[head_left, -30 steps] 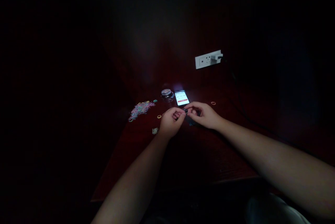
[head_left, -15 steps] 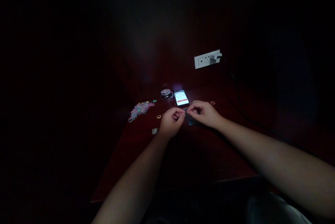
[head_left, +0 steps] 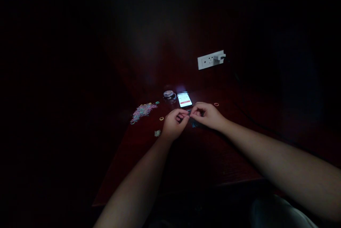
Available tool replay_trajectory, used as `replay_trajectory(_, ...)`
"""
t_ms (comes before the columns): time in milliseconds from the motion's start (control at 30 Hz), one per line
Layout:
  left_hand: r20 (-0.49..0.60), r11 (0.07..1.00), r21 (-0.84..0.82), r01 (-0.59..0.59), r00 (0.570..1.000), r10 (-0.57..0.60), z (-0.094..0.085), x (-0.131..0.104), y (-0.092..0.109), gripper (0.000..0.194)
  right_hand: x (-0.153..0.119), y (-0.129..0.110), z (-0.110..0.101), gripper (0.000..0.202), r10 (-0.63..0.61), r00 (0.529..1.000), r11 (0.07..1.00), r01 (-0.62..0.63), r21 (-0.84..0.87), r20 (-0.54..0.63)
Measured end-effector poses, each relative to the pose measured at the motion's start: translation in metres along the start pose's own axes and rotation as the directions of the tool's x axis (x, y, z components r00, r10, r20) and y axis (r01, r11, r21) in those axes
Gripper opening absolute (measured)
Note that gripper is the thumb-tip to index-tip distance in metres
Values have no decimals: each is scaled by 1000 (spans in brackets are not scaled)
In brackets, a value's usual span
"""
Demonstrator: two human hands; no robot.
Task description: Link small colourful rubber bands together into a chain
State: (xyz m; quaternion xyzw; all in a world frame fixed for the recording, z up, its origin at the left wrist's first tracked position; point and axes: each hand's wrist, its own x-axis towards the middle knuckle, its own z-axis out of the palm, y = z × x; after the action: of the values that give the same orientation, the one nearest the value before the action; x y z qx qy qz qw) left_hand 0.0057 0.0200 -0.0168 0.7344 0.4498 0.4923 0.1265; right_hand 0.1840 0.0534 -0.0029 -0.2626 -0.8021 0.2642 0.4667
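Bluish loop, tiny and dimly lit, sat at the middle of the frame between the fingertips of both hands; its exact shape was too small to tell. It looked likely to be light, soft and stretchy, apt to spring away if let slip; a light pinch at opposite edges seemed the best hold.

Nearest, at the lower right, showed pale cloth, and farther in, the dark red table spread across the lower middle. A pale bundle lay just left of the left hand, whose thumb and forefinger were pinched narrow, seemingly on the loop, the other fingers curled in. The right hand met it from the other side, thumb and forefinger likewise brought together. Blue strands lay just below that hand.

Farther up, a yellow loop lay near the left hand, with a multicoloured pile left of centre and a pinkish loop right of centre. Beyond the fingertips lay a lit phone, a jar standing just left of it. Farthest, above and right of centre, was a white socket plate holding a plug.
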Motion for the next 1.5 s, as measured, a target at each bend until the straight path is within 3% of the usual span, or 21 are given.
replay_trajectory(467,6,1000,-2,-16,1000,16,-3,0,1,7,-2,0,2,14,51,997,995,-56,80,62)
replay_trajectory(833,-4,999,36,3,1000,-3,-2,0,2,6,-2,-3,0,10,26,998,1000,-26,10,58)
replay_trajectory(1500,-16,1000,-2,31,999,-31,-1,0,1,9,-2,2,-1,8,30,1000,999,-30,44,6)
